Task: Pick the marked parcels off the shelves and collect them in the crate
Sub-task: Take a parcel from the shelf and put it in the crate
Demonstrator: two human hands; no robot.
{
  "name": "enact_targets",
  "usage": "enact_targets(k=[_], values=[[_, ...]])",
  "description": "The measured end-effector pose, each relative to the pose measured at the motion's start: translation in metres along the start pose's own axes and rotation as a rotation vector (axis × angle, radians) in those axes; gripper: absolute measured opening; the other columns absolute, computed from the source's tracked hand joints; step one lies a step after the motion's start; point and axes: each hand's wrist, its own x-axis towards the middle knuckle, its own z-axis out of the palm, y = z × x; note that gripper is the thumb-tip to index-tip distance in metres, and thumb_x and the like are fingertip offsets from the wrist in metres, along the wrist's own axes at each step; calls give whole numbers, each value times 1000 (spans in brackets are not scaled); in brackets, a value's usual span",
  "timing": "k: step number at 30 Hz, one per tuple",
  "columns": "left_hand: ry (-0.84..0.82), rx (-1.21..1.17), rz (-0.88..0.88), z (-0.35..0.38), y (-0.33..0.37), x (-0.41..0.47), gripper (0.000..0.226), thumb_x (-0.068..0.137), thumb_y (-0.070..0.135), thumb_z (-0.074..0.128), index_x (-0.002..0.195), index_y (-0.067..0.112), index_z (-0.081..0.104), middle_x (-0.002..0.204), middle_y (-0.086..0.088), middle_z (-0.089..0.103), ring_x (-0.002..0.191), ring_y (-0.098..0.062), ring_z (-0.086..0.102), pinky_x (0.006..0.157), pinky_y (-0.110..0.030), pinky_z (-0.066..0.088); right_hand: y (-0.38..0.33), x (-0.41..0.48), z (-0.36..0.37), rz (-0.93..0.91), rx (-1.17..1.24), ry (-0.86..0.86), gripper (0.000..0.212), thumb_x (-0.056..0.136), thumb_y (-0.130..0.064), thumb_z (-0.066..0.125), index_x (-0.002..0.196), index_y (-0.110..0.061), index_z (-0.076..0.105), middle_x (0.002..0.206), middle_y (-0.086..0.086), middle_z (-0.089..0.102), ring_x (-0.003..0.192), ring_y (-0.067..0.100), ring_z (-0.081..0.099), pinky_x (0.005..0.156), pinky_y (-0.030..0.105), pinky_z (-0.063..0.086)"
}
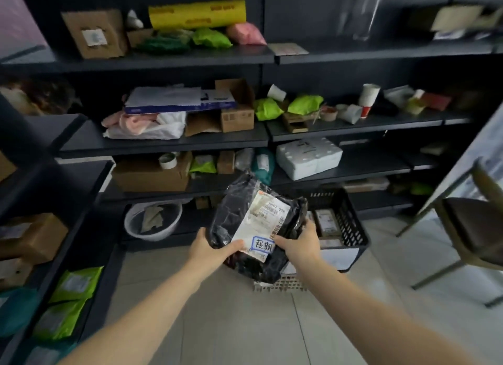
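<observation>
1. Grips the lower left edge of a black plastic parcel [231, 215] with the left hand [209, 249], thumb laid across the bottom corner of its white shipping label [261, 217].
2. Grips the parcel's lower right side with the right hand [299, 242], fingers curled round behind and thumb on the front, just beside a blue-framed handwritten sticker [261, 244] on the label.
3. Holds the parcel up off every surface, tilted, label toward the camera, in front of the lower shelves [163, 144] and over the near left part of the black lattice crate [351, 223].
4. In the crate, on the pale tiled floor [245, 324]: several boxed parcels lying flat, partly hidden behind the right hand.
5. Left of the parcel, on the bottom shelf: a grey basin [152, 220] with crumpled paper in it.
6. Above, on the shelves: a white wrapped pack [309, 156], cardboard boxes, bright green mailers and a yellow roll [197, 13] at the top.
7. Far right: a chair [473, 223] with a dark seat, well apart from the crate.
</observation>
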Motion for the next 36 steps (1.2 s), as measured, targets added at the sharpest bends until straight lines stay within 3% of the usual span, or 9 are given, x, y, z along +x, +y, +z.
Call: enact_targets(k=[2,6,8,10,15,17,21,26,36], values=[[-7,63,35,18,13,18,84,60,45,85,123,15,39,129,-4,51,110,-19,50,91,-30,41,7,19,-14,6,-2,29,64,78,-10,77,129,-13,38,127,10,56,116,29,55,94,41,49],[-142,105,120,60,42,55,96,67,38,82,142,24,25,139,1,43,122,-19,45,100,-33,39,20,59,-43,-27,-80,20,69,81,-8,73,137,-17,34,131,6,54,121,27,52,94,37,45],[-189,130,130,88,58,76,95,69,38,81,144,24,24,139,3,45,119,-15,46,97,-29,39,23,90,-59,-35,-92,14,71,80,-7,73,138,-16,34,130,6,56,120,26,54,96,38,47],[-188,137,148,118,74,96,90,70,38,81,142,23,29,136,4,48,112,-12,47,93,-26,39,24,124,-79,-48,-80,27,75,79,-7,74,141,-19,33,128,5,58,119,26,55,98,41,48],[-135,178,137,191,106,151,80,73,40,77,138,19,35,133,0,51,118,-19,50,96,-33,43,22,205,-121,-85,-103,-7,80,85,-15,70,148,-23,21,137,3,52,121,22,53,87,30,46],[-107,198,156,217,116,175,75,75,39,76,136,17,37,133,-2,52,119,-21,50,93,-30,42,27,239,-129,-99,-121,-24,87,84,-19,71,150,-26,16,142,1,48,125,20,50,94,32,47],[-48,198,195,250,125,213,71,76,37,76,133,15,40,131,-3,54,119,-22,51,91,-29,43,32,280,-138,-159,-133,-84,107,74,-17,80,151,-35,8,146,-7,43,131,14,44,107,42,41],[-7,245,228,280,124,270,77,74,46,74,134,16,37,133,-6,53,120,-25,50,96,-43,46,41,339,-135,-211,-207,-111,125,61,-26,88,149,-42,1,150,-6,34,137,14,35,110,48,36],[-201,345,137,301,82,353,76,75,46,73,134,14,37,131,-4,54,119,-24,52,93,-35,45,79,407,-93,-84,-298,-120,125,69,-7,82,150,-33,-8,152,-2,30,139,16,31,111,36,33]])
